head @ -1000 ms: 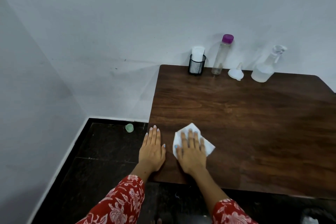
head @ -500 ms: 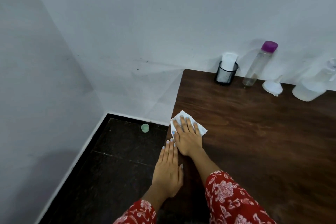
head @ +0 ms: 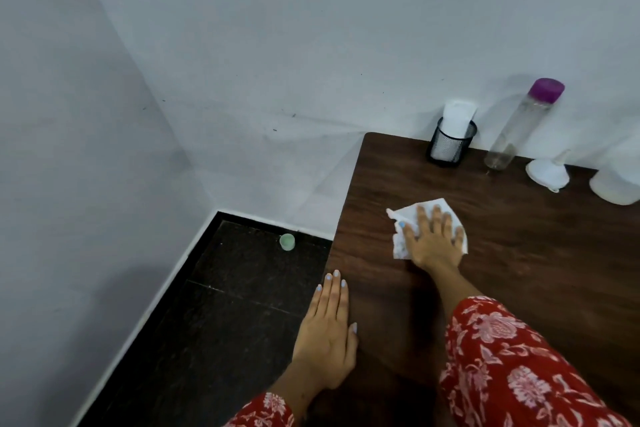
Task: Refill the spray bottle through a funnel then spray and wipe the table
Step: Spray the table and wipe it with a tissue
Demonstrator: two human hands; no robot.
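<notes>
Head view: your right hand [head: 433,239] is pressing the white tissue [head: 401,218] flat with spread fingers near the table [head: 519,270]'s left edge. Your left hand [head: 327,340] is resting, fingers together, on that edge. The tissue is looking thin, limp and easily torn, so you are likely better off pinning it under the palm than pinching a corner.

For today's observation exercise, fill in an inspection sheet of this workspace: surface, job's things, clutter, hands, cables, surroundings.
Surface: dark wooden table, set against the wall.
Job's things: white tissue flat on the table; funnel upside down beside the spray bottle, which is cut off at the frame edge; clear bottle, purple cap on.
Clutter: mesh cup holding something white.
Hands: right hand presses the tissue; left hand flat at the table edge.
Cables: nothing seen.
Surroundings: white walls; dark floor with a small green cap.
</notes>
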